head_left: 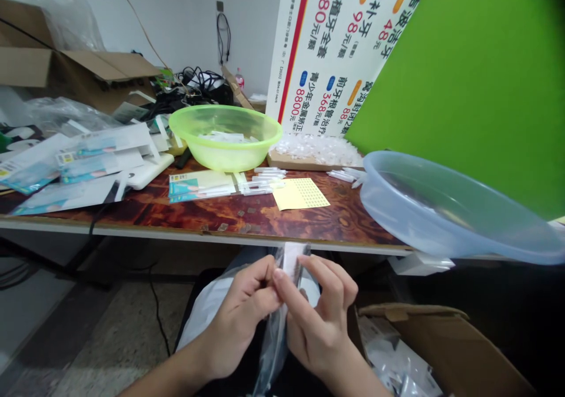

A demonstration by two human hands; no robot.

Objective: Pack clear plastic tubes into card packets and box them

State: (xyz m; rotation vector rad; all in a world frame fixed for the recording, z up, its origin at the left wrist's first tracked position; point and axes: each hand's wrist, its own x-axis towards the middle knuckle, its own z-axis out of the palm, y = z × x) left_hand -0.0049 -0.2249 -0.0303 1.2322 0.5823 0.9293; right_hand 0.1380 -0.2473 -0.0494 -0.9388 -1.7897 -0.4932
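My left hand and my right hand are held together below the table edge, over my lap. Both pinch a clear plastic bag, which hangs down between them. A white flat item sticks up from its top, partly hidden by my fingers. Its exact kind is hidden. On the table beyond sit several small white tubes beside a yellow sheet of labels.
The wood-grain table holds printed packets and a lime-green plastic bowl. A pale blue plastic basin overhangs its right edge. An open cardboard box of bagged items stands low at right. Cables and a printed poster lie behind.
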